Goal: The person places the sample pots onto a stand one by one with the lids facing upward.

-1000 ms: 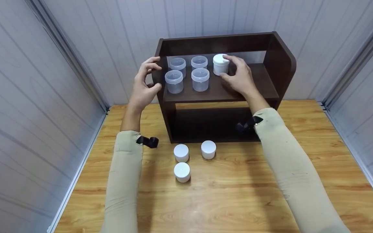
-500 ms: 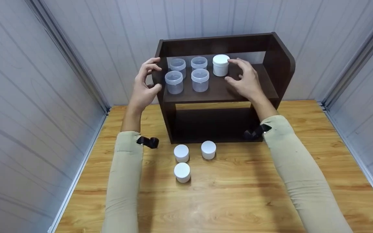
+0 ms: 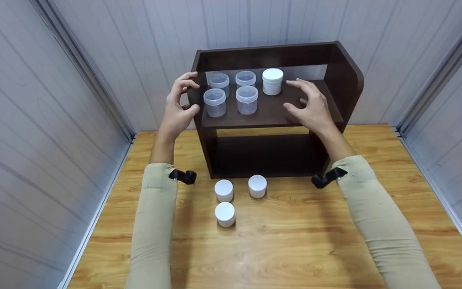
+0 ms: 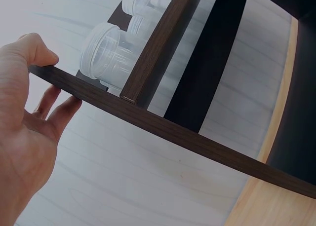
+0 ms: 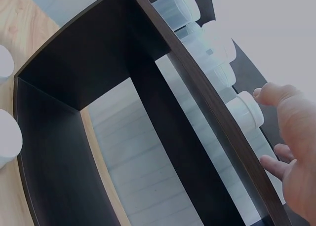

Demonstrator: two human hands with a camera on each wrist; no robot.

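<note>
White jar (image 3: 272, 81) stands alone on the shelf (image 3: 271, 114) now: your right hand (image 3: 311, 108), which gripped it a second ago, has let go and pulled back to its 4 o'clock, fingers spread and loose, holding nothing. That jar looks placed. Your left hand (image 3: 179, 105) still grips the rack's left side panel (image 4: 148, 115) (thumb on its edge). Four clear jars (image 3: 231, 94) sit at the white one's 9 o'clock; three more white jars (image 3: 235, 196) wait on the table (image 3: 287, 241)
</note>
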